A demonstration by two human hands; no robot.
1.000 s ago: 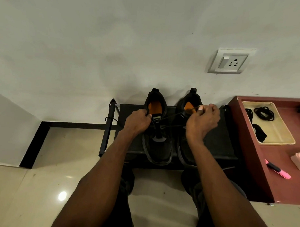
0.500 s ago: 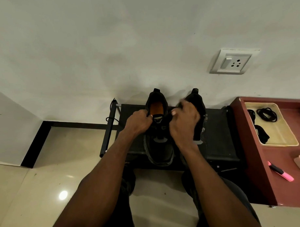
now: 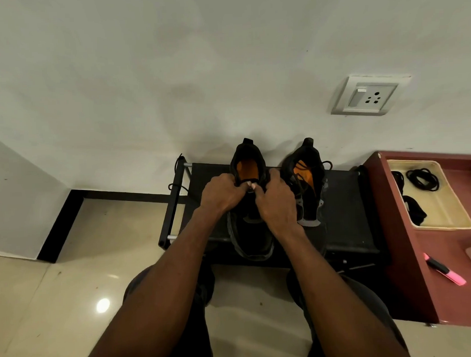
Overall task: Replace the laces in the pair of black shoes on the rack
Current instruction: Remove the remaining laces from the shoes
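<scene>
Rack (image 3: 345,222), black, against the wall: two black shoes with orange insoles. Left shoe (image 3: 251,239) near the rack's front edge; left hand (image 3: 221,193) and right hand (image 3: 276,201) both curled at its tongue, fingertips meeting (lace itself too small to make out). Right shoe (image 3: 308,186) tilted, toward the back edge. Beige tray (image 3: 443,211) on red table (image 3: 447,299), holding black laces (image 3: 422,179).

rack top (image 3: 348,217) bare right of shoes | wall (image 3: 199,86) blocks behind | cabinet (image 3: 396,226) flanks right
</scene>
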